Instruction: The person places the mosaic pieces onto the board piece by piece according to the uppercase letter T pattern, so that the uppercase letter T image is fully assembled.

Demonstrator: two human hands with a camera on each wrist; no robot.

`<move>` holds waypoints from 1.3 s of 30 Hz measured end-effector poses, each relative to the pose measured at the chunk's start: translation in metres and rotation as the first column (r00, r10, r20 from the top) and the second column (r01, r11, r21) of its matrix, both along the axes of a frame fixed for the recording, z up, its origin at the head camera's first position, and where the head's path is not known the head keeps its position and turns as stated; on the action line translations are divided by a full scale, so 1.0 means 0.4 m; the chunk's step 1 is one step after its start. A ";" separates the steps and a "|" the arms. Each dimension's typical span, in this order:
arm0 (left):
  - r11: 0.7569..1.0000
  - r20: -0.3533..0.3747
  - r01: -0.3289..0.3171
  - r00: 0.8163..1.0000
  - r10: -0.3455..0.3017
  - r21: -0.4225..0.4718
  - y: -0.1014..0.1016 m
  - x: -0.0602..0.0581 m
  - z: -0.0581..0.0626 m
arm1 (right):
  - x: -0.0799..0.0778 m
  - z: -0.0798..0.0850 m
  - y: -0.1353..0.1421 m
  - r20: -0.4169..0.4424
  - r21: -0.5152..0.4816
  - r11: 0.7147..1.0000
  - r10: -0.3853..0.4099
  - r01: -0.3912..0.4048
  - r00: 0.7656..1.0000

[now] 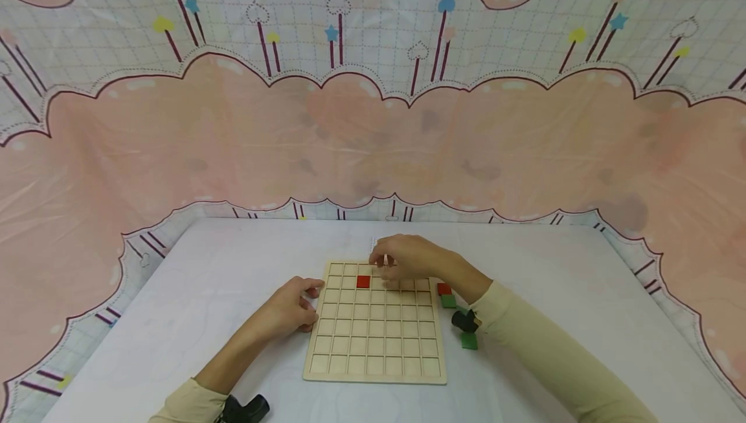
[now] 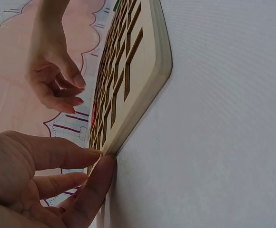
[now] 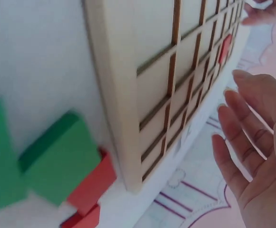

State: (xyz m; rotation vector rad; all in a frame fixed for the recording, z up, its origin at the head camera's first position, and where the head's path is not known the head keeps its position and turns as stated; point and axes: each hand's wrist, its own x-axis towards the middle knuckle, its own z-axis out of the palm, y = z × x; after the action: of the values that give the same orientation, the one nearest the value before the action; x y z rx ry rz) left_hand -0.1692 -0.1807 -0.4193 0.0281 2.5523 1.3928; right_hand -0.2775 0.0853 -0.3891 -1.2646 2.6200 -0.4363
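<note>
A square wooden grid board point(image 1: 375, 347) lies on the white table, one red tile point(image 1: 363, 282) in a cell of its upper part. My left hand point(image 1: 291, 306) holds the board's left edge, thumb and fingers against it; in the left wrist view the fingertips point(image 2: 94, 156) meet at that edge. Above the board's far edge hovers my right hand point(image 1: 408, 258), its fingers point(image 3: 242, 121) loosely bent. Nothing shows between them in the right wrist view. Right of the board lie a red tile point(image 1: 444, 288) and green tiles point(image 1: 469, 341), partly hidden by the wrist camera.
The white table point(image 1: 233, 267) surrounds the board on every side. Behind it hangs a pink and white patterned cloth point(image 1: 373, 138). Black wrist cameras sit on both wrists, the right one point(image 1: 464, 320) just over the loose tiles.
</note>
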 end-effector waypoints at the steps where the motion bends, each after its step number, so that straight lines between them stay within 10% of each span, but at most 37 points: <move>1: 1.000 -0.001 0.001 1.000 -0.001 -0.001 0.000 0.000 0.000 | -0.001 0.001 0.007 0.005 -0.004 1.000 -0.006 0.006 1.000; 39: 1.000 -0.005 0.013 1.000 -0.013 0.000 -0.003 0.000 0.000 | 0.032 -0.004 0.239 0.162 -0.020 0.964 -0.260 0.267 0.952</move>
State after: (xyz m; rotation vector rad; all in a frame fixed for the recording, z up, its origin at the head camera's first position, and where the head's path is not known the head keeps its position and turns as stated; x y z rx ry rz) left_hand -0.1690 -0.1820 -0.4194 0.0480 2.5520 1.3898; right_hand -0.2647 0.1807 -0.3907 -0.8510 2.6619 -0.6101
